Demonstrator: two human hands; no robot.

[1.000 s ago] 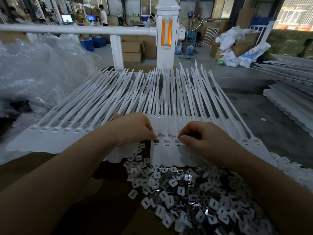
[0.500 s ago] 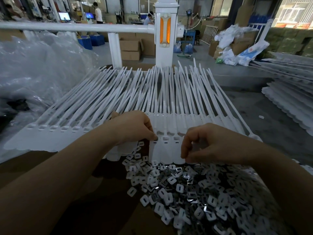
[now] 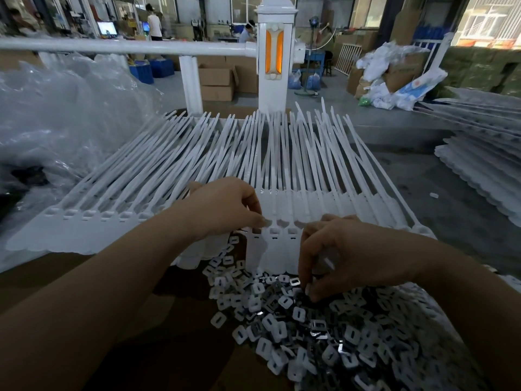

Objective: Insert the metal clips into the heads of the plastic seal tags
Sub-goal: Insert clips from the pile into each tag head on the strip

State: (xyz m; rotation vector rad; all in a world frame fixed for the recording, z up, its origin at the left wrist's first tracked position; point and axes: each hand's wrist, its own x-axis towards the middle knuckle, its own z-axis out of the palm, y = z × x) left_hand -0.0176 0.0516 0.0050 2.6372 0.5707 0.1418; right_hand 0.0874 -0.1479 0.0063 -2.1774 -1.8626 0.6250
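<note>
A: Head view — what's w/ the left hand [image 3: 225, 207]?
B: Fingers curled, tips pressed down on the head of one seal tag in the row of white seal tags [image 3: 270, 176]. Can't tell if a clip's under the fingertips.
A: And the tags?
B: Side by side on the brown tabletop [image 3: 42, 280], heads toward the person, long tails fanning away toward the white post [image 3: 275, 52]. Three heads [image 3: 273, 231] just right of the left hand show open sockets.
A: Right hand [image 3: 352, 255]?
B: Lower, near side of the tags — fingers bent down, tips in the far edge of the pile of metal clips [image 3: 324, 328]. Thumb and forefinger close together at a clip; whether it's actually pinched, can't tell.
A: Pile sits where?
B: On the tabletop, right below the tag heads, spreading toward the lower right. Mix of white-looking and shiny pieces.
A: Anything else?
B: Clear plastic bags [image 3: 70, 114] at left, more stacked tags [image 3: 479, 153] at right, cardboard boxes [image 3: 217, 83] beyond the rail [image 3: 121, 48].
</note>
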